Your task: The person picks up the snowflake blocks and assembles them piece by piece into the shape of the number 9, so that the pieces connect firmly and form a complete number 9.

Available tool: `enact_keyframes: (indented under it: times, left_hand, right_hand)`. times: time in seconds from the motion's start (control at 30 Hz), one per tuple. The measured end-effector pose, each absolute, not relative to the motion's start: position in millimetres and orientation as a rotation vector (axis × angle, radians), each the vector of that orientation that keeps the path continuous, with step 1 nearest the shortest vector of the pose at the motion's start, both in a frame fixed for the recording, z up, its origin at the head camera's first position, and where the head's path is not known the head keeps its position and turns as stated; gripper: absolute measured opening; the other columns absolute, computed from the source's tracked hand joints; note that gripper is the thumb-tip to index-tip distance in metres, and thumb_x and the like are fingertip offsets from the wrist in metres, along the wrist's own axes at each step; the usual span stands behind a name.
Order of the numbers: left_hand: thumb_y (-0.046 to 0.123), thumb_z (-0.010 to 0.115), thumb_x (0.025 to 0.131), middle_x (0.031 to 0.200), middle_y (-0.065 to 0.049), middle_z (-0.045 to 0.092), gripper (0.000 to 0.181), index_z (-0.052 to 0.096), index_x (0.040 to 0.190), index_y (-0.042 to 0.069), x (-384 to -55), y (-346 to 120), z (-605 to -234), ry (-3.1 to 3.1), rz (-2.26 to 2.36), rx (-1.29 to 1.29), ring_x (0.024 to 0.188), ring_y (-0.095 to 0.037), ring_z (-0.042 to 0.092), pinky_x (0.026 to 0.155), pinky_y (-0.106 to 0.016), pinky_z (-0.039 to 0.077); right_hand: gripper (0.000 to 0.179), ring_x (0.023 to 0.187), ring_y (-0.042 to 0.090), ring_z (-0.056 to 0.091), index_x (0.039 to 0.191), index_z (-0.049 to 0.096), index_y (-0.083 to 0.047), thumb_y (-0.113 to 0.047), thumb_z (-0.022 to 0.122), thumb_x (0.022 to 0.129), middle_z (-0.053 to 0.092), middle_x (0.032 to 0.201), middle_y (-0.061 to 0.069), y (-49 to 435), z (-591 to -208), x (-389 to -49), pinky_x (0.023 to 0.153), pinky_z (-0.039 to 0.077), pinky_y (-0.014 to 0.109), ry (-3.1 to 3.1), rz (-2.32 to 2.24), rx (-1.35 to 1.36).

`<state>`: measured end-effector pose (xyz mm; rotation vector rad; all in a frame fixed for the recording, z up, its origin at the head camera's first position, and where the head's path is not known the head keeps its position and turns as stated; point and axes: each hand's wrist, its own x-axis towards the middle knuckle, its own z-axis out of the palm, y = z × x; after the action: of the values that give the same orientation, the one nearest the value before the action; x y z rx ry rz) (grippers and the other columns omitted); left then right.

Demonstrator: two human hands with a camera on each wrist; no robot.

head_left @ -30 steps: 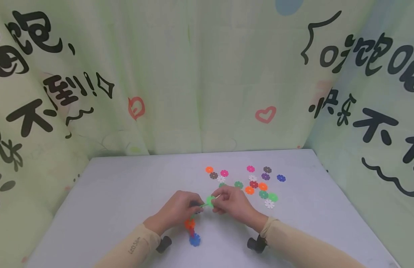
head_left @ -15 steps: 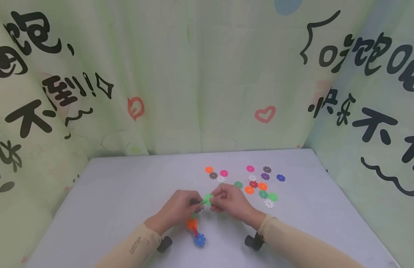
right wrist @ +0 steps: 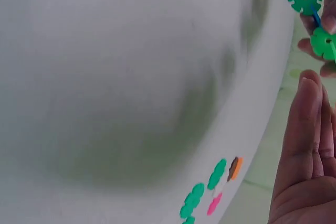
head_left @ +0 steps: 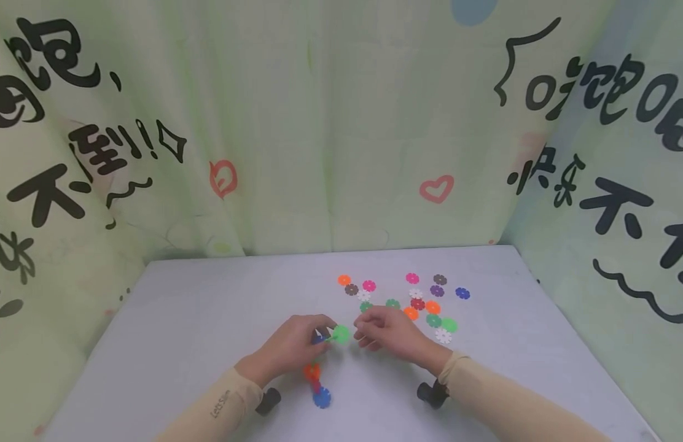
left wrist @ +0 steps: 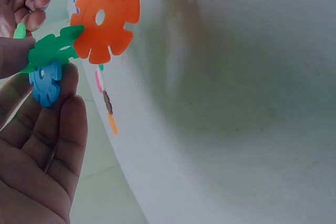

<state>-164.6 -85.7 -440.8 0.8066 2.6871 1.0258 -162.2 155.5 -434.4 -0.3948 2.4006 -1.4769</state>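
My left hand (head_left: pixel 294 344) pinches a chain of slotted plastic snowflake discs between thumb and fingers. At its top end a light green disc (head_left: pixel 341 334) sticks out to the right. Below the hand hang an orange disc (head_left: pixel 312 372), a red one and a blue disc (head_left: pixel 322 398) at the bottom. In the left wrist view, a green disc (left wrist: pixel 55 48) joins the orange one, and a smaller-looking blue disc (left wrist: pixel 46 85) lies against the fingers. My right hand (head_left: pixel 397 334) hovers just right of the light green disc, apart from it, fingers loosely bent and holding nothing.
Loose snowflake discs in several colours lie flat beyond the right hand, among them a white disc (head_left: pixel 443 336), a dark blue disc (head_left: pixel 462 293) and a pink disc (head_left: pixel 369 286). They rest on a white table (head_left: pixel 220 294). A printed curtain (head_left: pixel 286 153) encloses the back and sides.
My right hand has let go of the light green disc and drawn back a little to the right. The chain's hanging end swung right, then back left.
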Motion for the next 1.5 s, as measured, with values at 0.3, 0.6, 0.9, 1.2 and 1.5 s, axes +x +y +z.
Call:
enact_keyframes:
  times: [0.3, 0.6, 0.9, 1.2, 1.5]
  left_hand:
    - [0.011, 0.070, 0.090, 0.098, 0.006, 0.067, 0.044, 0.062, 0.132, 0.018, -165, -87, -440, 2.679, 1.020, 0.779, 0.079, -0.010, 0.058, 0.072, -0.029, 0.051]
    - [0.009, 0.067, 0.089, 0.104, 0.003, 0.067, 0.043, 0.063, 0.131, 0.020, -164, -87, -439, 2.707, 0.982, 0.748, 0.076, -0.010, 0.056, 0.068, -0.028, 0.049]
    - [0.013, 0.069, 0.091, 0.098, 0.005, 0.067, 0.040, 0.063, 0.129, 0.020, -164, -89, -439, 2.715, 0.970, 0.762, 0.075, -0.009, 0.056, 0.069, -0.029, 0.049]
    - [0.012, 0.069, 0.091, 0.096, 0.005, 0.067, 0.038, 0.064, 0.128, 0.019, -165, -95, -440, 2.720, 0.990, 0.779, 0.073, -0.010, 0.055, 0.067, -0.029, 0.048]
    - [0.014, 0.071, 0.091, 0.093, 0.007, 0.066, 0.036, 0.065, 0.126, 0.019, -164, -93, -440, 2.728, 0.987, 0.764, 0.074, -0.010, 0.055, 0.067, -0.029, 0.048]
  right_hand:
    - [0.018, 0.091, 0.017, 0.067, 0.111, 0.069, -0.008, -0.017, 0.067, 0.095, 0.070, 0.098, -0.003, 183, -430, -168, 0.078, 0.056, 0.035, 2.631, -1.108, -0.588]
    - [0.019, 0.092, 0.017, 0.064, 0.106, 0.071, -0.010, -0.003, 0.070, 0.089, 0.068, 0.097, -0.005, 247, -438, -185, 0.084, 0.054, 0.041, 2.927, -0.680, -0.567]
    - [0.029, 0.099, 0.023, 0.063, 0.109, 0.072, -0.011, -0.010, 0.080, 0.081, 0.067, 0.100, -0.004, 280, -447, -180, 0.089, 0.053, 0.046, 2.922, -0.408, -0.461]
    - [0.029, 0.095, 0.021, 0.062, 0.106, 0.074, -0.015, -0.014, 0.085, 0.079, 0.064, 0.097, -0.004, 292, -450, -177, 0.086, 0.054, 0.044, 2.926, -0.324, -0.430]
    - [0.028, 0.085, 0.016, 0.059, 0.100, 0.071, -0.016, -0.015, 0.087, 0.077, 0.059, 0.087, -0.006, 294, -448, -178, 0.079, 0.055, 0.039, 2.887, -0.345, -0.379]
